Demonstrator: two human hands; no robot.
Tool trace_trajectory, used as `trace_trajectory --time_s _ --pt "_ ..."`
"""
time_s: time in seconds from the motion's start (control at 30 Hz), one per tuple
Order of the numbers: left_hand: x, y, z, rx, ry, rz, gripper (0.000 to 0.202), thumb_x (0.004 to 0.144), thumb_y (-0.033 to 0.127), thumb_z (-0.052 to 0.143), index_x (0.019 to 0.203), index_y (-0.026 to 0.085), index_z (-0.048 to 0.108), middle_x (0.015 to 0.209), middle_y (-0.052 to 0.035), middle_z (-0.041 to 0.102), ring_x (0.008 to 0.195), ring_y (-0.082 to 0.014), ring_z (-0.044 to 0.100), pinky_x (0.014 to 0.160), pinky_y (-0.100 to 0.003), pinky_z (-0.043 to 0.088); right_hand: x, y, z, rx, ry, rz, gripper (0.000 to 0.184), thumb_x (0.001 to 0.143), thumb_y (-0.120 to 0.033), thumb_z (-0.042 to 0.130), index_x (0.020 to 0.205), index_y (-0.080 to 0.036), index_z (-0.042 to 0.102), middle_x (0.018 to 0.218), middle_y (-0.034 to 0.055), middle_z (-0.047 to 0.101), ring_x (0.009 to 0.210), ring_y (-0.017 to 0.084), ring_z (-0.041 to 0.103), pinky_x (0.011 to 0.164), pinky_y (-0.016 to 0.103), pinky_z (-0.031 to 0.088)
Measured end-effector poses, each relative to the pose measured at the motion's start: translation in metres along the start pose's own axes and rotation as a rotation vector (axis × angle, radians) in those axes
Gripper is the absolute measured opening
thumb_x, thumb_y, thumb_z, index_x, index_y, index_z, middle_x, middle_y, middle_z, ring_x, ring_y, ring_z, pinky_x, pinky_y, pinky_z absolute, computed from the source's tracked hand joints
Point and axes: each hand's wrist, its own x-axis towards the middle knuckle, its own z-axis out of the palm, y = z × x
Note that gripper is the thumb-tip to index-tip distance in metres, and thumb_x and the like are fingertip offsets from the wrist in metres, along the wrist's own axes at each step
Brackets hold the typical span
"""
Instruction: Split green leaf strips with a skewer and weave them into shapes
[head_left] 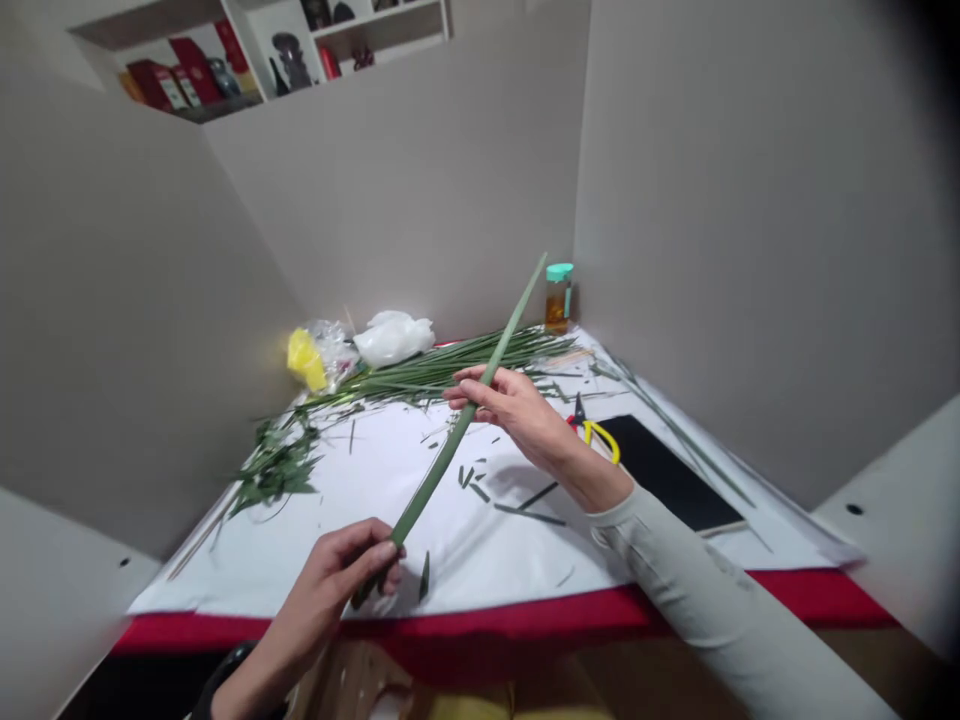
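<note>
The left hand [322, 590] grips the low end of a long green leaf [442, 460]; the right hand [514, 410], half open, holds it higher up, near the scissors [604, 440].

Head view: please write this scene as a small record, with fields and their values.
left hand: closed around the lower end of a long green leaf strip
right hand: fingers around the same strip, higher up
near the hands: cut green leaf pieces on a white sheet
right side: yellow-handled scissors beside a black board
far side: bundle of long green leaves, white plastic bag, jar with teal lid
left side: leafy green sprigs
near edge: red cloth
</note>
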Motion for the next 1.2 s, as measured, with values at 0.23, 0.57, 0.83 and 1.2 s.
trace_trajectory --time_s 0.23,0.57,0.83,1.2 --pt "0.089 0.018 0.027 -0.235 -0.120 0.060 0.038 0.079 0.050 0.077 0.075 0.014 0.063 0.065 -0.0022 0.065 0.056 -0.0122 0.056 0.057 -0.024 0.044 0.031 -0.001 -0.031 -0.115 0.085 -0.017 0.022 0.084 -0.030 0.073 0.100 -0.016 0.066 0.088 0.0066 0.077 0.077 0.015 0.071 0.071 0.029 0.056" --pt "0.108 0.005 0.027 -0.465 -0.199 -0.051 0.036 0.077 0.046 0.080 0.086 0.013 0.065 0.068 -0.0030 0.066 0.051 -0.0095 0.055 0.052 -0.022 0.042 0.044 0.018 -0.016 -0.036 0.018 0.103 0.036 0.076 -0.035 0.083 0.106 -0.018 0.073 0.096 0.0066 0.078 0.083 0.015 0.073 0.085 0.032 0.057" --pt "0.103 0.008 0.007 -0.128 -0.197 0.006 0.046 0.081 0.057 0.069 0.064 0.016 0.061 0.053 -0.0011 0.057 0.049 -0.0109 0.048 0.053 -0.024 0.038 0.052 0.015 -0.025 -0.040 0.122 0.064 0.032 0.081 -0.048 0.078 0.095 -0.019 0.076 0.104 0.0083 0.077 0.091 0.015 0.071 0.083 0.028 0.055" --pt "0.094 0.001 -0.001 -0.240 -0.310 -0.166 0.042 0.081 0.054 0.072 0.073 0.014 0.063 0.058 -0.0019 0.062 0.043 -0.0070 0.041 0.047 -0.023 0.031 0.055 0.006 -0.075 -0.016 0.313 -0.044 0.020 0.084 -0.035 0.077 0.094 -0.018 0.075 0.100 0.0066 0.076 0.084 0.011 0.069 0.072 0.022 0.054"
